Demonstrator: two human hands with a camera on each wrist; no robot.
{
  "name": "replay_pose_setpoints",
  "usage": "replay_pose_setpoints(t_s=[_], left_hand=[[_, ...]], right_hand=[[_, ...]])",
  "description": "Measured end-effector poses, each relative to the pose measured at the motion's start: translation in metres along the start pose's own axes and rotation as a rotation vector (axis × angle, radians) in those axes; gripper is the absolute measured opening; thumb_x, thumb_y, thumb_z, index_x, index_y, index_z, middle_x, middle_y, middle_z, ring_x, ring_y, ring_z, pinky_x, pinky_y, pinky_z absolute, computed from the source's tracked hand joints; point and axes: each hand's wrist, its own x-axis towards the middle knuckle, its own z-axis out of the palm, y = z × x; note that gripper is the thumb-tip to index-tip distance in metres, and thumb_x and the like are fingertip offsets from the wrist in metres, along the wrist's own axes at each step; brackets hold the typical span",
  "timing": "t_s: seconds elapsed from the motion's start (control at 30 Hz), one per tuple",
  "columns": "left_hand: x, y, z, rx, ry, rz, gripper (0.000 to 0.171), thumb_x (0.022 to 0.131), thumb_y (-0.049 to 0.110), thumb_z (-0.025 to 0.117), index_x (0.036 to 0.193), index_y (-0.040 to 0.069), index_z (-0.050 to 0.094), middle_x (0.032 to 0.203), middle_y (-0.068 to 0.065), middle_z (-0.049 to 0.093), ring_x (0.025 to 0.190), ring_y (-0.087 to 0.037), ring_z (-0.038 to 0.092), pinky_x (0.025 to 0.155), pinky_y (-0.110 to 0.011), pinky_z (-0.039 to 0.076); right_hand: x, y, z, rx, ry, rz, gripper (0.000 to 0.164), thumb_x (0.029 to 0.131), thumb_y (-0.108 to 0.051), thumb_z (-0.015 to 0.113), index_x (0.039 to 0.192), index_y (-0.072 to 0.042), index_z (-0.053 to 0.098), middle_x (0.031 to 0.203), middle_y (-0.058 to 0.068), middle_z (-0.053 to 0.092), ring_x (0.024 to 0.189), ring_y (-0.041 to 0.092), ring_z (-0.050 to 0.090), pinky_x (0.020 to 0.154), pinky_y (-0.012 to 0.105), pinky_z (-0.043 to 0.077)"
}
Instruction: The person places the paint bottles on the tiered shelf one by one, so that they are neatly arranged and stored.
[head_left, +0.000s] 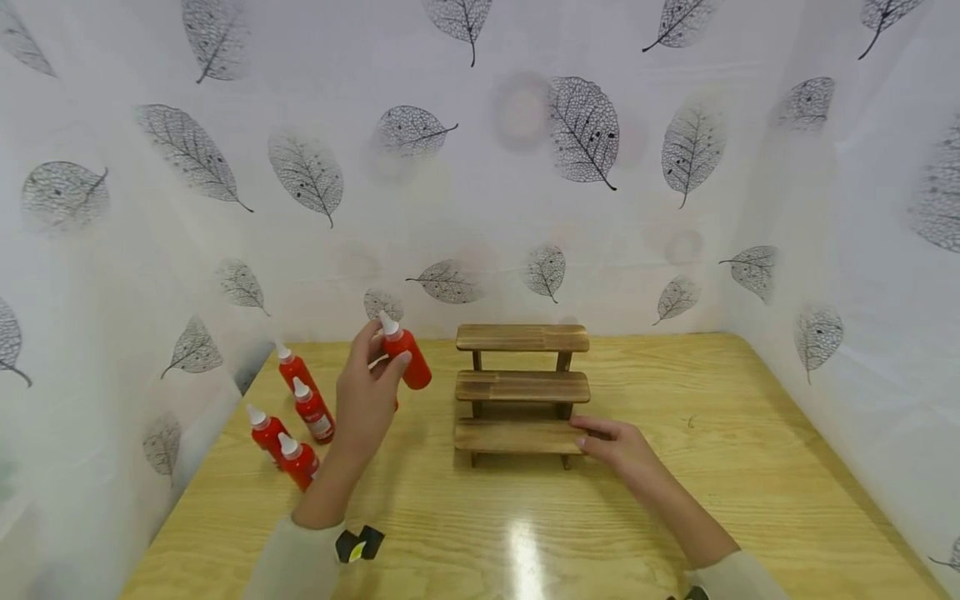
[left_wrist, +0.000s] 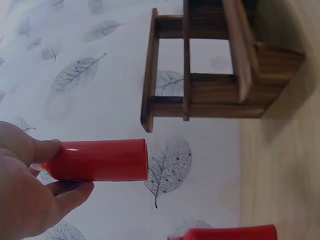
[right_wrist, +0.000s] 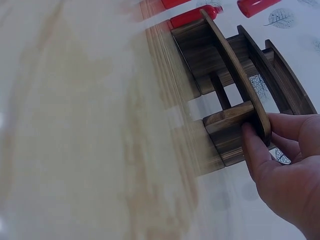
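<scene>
Gripping red bottle [head_left: 412, 365] in left hand [head_left: 365, 393], with second bottle [left_wrist: 231, 234] below, probably standing; pinching rack's bottom step [head_left: 517, 437] in right hand [head_left: 619, 450].

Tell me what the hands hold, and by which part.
Left hand: a red bottle, near its nozzle. Right hand: the wooden stand, by the right end of its lowest step.

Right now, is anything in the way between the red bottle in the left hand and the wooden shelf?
No, nothing visible stands between them. The left hand holds the red bottle raised, left of the wooden shelf, with a visible gap. The right hand grips the shelf's other end.
</scene>
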Motion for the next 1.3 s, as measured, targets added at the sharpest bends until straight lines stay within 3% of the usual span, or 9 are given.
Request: replay_pose_setpoints(t_s=[0.43, 0.77, 1.0, 1.3], left_hand=[[0.030, 0.035, 0.031, -0.074, -0.088, 0.091, 0.059, 0.099, 0.018, 0.066, 0.152, 0.023, 0.042, 0.140, -0.007, 0.058, 0.120, -0.025, 0.064, 0.105, -0.042, 0.052], [0.053, 0.048, 0.071, -0.097, -0.216, 0.194, 0.059, 0.099, 0.018, 0.066, 0.152, 0.024, 0.042, 0.138, -0.008, 0.061, 0.118, -0.024, 0.064, 0.103, -0.038, 0.053], [0.065, 0.056, 0.097, -0.082, -0.285, 0.200, 0.060, 0.099, 0.018, 0.066, 0.153, 0.020, 0.040, 0.138, -0.009, 0.061, 0.119, -0.024, 0.063, 0.105, -0.038, 0.052], [0.082, 0.062, 0.128, -0.028, -0.353, 0.202, 0.059, 0.098, 0.018, 0.067, 0.151, 0.026, 0.043, 0.136, -0.009, 0.062, 0.112, -0.025, 0.065, 0.098, -0.041, 0.056]], right_hand=[[0.010, 0.003, -0.001, 0.011, 0.003, -0.004, 0.047, 0.099, -0.023, 0.065, 0.141, -0.005, 0.058, 0.149, 0.016, 0.052, 0.132, 0.030, 0.054, 0.106, 0.041, 0.050], [0.010, 0.005, -0.001, 0.014, 0.014, -0.006, 0.048, 0.097, -0.025, 0.067, 0.140, -0.005, 0.058, 0.149, 0.016, 0.052, 0.131, 0.031, 0.055, 0.104, 0.038, 0.052], [0.008, 0.006, -0.001, 0.030, 0.001, -0.009, 0.050, 0.097, -0.025, 0.067, 0.142, -0.004, 0.057, 0.150, 0.017, 0.051, 0.133, 0.032, 0.054, 0.105, 0.039, 0.051], [0.007, 0.005, -0.001, 0.031, -0.007, -0.018, 0.049, 0.098, -0.025, 0.066, 0.142, -0.005, 0.056, 0.151, 0.017, 0.050, 0.134, 0.033, 0.052, 0.106, 0.040, 0.050]])
